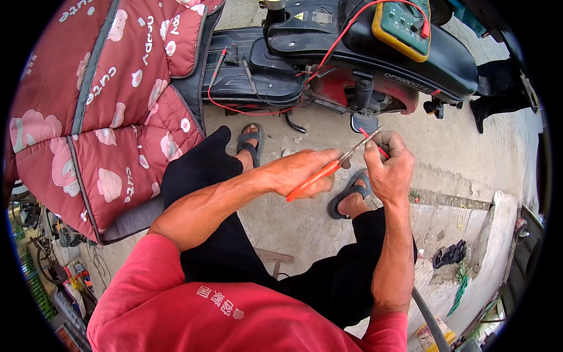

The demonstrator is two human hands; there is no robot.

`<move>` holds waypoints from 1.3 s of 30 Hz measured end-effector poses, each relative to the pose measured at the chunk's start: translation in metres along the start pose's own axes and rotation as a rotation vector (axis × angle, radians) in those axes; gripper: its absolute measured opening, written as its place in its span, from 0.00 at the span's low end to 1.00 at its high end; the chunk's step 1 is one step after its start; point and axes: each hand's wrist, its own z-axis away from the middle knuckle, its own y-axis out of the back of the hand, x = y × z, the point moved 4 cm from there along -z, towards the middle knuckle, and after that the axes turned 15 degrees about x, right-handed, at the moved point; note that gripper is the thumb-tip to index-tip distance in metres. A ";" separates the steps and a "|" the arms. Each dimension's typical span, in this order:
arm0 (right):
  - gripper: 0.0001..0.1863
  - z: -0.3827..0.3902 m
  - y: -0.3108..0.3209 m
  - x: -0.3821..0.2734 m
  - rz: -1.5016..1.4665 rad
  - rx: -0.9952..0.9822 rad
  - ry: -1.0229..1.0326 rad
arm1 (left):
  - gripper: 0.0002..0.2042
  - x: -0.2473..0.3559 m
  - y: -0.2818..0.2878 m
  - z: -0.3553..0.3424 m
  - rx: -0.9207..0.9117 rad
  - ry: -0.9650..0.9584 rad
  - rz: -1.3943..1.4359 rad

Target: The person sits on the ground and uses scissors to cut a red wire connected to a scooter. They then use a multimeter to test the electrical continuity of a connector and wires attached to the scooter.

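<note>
My left hand (314, 167) is closed around the orange handles of a pair of long-nosed pliers (316, 180). The metal jaws point up and right, to the fingertips of my right hand (390, 164). Between thumb and fingers, that hand pinches a short piece of red wire (383, 153); one red end sticks out by the jaws. Whether the jaws grip the wire I cannot tell. Beyond my hands stands a black electric scooter (328, 35), with a green and yellow multimeter (402, 32) on its seat. Red and black test probes (217, 66) lie on the footboard.
A quilted maroon scooter cover (99, 111) hangs at the left. My sandalled feet (250, 141) stand on the concrete floor (440, 141). Low on the right is a concrete ledge (492, 240) with a black cloth (448, 254) and green rope (459, 293). Tools and clutter (76, 276) lie lower left.
</note>
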 end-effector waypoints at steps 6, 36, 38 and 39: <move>0.06 0.000 -0.001 -0.005 0.048 -0.034 0.112 | 0.23 -0.002 0.001 0.002 -0.020 -0.003 -0.003; 0.08 0.008 -0.003 0.008 -0.458 -0.088 -0.221 | 0.25 0.010 0.008 0.009 -0.131 0.025 0.239; 0.09 0.008 -0.005 0.005 -0.431 -0.054 -0.163 | 0.23 0.002 0.009 0.004 -0.019 -0.087 0.058; 0.10 0.008 -0.005 0.004 -0.417 -0.037 -0.133 | 0.23 0.000 0.009 0.002 0.037 -0.143 -0.032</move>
